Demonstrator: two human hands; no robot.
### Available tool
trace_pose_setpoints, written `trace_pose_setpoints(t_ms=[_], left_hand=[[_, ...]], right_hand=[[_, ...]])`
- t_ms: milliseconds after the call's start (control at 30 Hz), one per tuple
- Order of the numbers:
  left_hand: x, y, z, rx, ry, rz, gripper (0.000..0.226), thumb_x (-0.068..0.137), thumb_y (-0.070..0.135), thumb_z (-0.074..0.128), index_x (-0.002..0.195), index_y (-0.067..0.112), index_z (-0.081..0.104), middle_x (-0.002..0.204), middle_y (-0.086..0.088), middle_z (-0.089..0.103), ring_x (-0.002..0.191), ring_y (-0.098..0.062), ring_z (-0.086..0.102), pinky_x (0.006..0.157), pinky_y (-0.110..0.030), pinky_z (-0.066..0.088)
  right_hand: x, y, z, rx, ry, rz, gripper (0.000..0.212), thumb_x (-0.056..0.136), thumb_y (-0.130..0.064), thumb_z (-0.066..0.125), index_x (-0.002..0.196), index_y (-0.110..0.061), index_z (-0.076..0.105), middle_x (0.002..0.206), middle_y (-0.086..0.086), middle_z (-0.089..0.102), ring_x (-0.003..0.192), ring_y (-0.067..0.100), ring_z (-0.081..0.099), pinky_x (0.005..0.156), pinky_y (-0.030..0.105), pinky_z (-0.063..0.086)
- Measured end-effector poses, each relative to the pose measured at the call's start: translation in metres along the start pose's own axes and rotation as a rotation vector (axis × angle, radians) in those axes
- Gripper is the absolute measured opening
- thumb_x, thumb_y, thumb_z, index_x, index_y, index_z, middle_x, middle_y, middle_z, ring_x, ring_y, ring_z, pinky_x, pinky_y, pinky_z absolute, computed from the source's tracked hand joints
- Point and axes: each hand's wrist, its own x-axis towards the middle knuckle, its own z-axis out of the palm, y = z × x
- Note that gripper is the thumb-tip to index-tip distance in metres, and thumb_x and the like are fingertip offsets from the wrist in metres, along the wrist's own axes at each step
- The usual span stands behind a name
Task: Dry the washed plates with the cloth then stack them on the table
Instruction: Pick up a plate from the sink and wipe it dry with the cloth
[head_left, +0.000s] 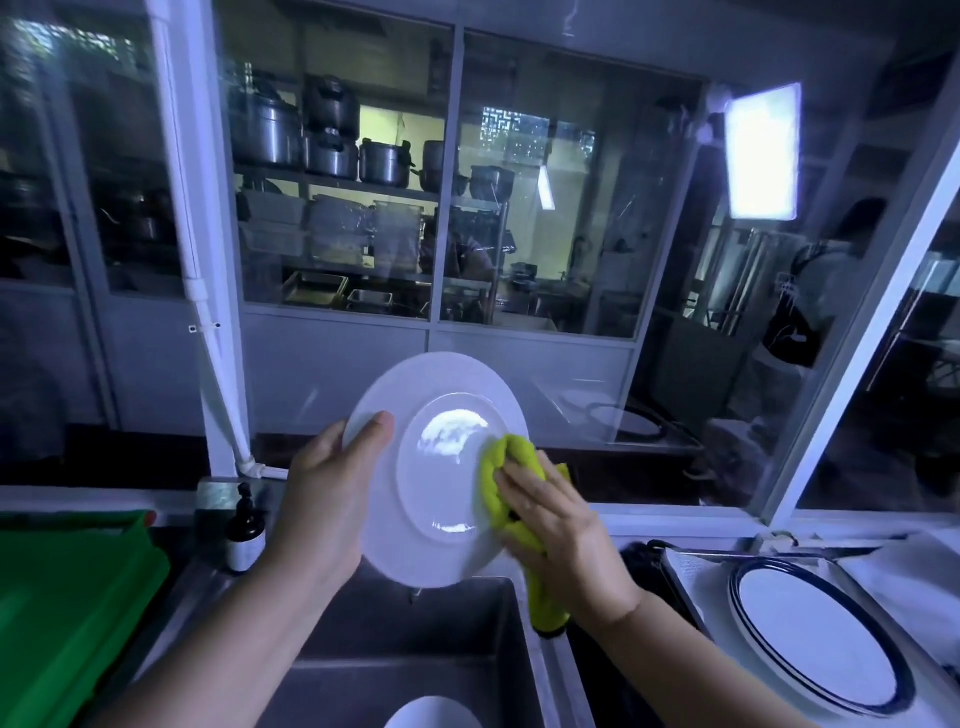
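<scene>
Plate (441, 488), white and round, held tilted almost upright above the sink (441, 623), its underside and foot ring turned toward me. My left hand (322, 499) grips the rim on the plate's left, thumb laid over the near face, the other fingers hidden behind it. My right hand (550, 525) presses a bunched yellow-green cloth (506, 457) against the plate's right side, fingers bent over the wad. The cloth's tail hangs past the wrist toward the sink's right edge. Bright glare sits on the plate's centre, so I cannot tell whether that part is wet or dry.

I judge this to be the drying step, with the underside being wiped. The next move, as I read it, calls for wiping round the rest of the rim and turning the plate to check its other face. Then I would carry it to the right of the sink and lay it flat on the blue-rimmed plates (810, 634) stacked there. The left grip must stay firm, since damp china may slip.

Low in the sink, a white dish (431, 714) shows partly. Left of the sink lies a green board (67, 597). At the sink's back left corner stands a dark pump bottle (245, 530).
</scene>
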Motion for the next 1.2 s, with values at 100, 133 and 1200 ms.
trace_pose_setpoints(t_ms=[100,133,1200], left_hand=[[-0.002,-0.003,0.000,0.016,-0.037,-0.013,0.012,0.089,0.027,0.067,0.079,0.021,0.071,0.078,0.007,0.070,0.070,-0.007,0.062,0.072,-0.030,0.045],[-0.004,-0.006,0.001,0.024,-0.048,-0.007,0.011,0.089,0.025,0.067,0.080,0.019,0.070,0.078,0.005,0.070,0.071,-0.008,0.061,0.072,-0.029,0.045],[-0.008,0.017,-0.006,0.071,-0.461,-0.028,0.018,0.071,0.026,0.071,0.087,0.029,0.078,0.089,-0.001,0.077,0.080,-0.014,0.073,0.060,-0.020,0.054]], right_hand=[[0.012,0.007,-0.007,0.020,0.095,0.118,0.045,0.079,-0.011,0.071,0.120,0.001,0.062,0.131,0.004,0.050,0.129,0.038,0.041,0.103,0.053,0.039],[0.019,0.005,-0.009,0.056,0.125,0.149,0.045,0.082,-0.015,0.069,0.123,0.000,0.060,0.133,0.003,0.048,0.129,0.037,0.043,0.109,0.045,0.034],[0.036,0.008,0.016,1.070,0.516,1.293,0.032,0.062,-0.056,0.076,0.078,-0.028,0.077,0.075,-0.010,0.072,0.067,0.009,0.066,0.069,0.026,0.052]])
